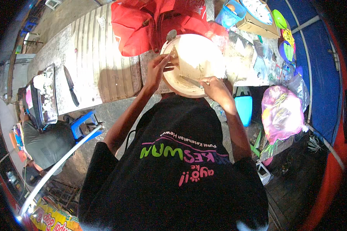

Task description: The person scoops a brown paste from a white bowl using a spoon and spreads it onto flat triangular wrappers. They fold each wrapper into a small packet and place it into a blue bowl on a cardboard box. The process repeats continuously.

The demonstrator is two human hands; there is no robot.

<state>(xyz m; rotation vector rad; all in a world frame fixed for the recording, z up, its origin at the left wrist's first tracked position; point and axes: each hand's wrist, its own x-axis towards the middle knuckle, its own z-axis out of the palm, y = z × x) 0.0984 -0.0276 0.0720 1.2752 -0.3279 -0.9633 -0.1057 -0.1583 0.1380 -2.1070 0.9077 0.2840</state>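
Note:
A round cream basin stands at the table's edge in front of me, its inside partly washed out by glare. My left hand is over its left side, fingers closed together; what they hold, if anything, I cannot make out. A thin brownish shape shows by those fingertips. My right hand grips a knife at the basin's near right side, its blade pointing left over the inside. The metal bowl of a spoon shows at the far left rim.
Red bags lie behind the basin. Left on the wooden table are a black-handled knife and a metal tray near another person. A blue container stands far right; a pink plastic bag is lower right.

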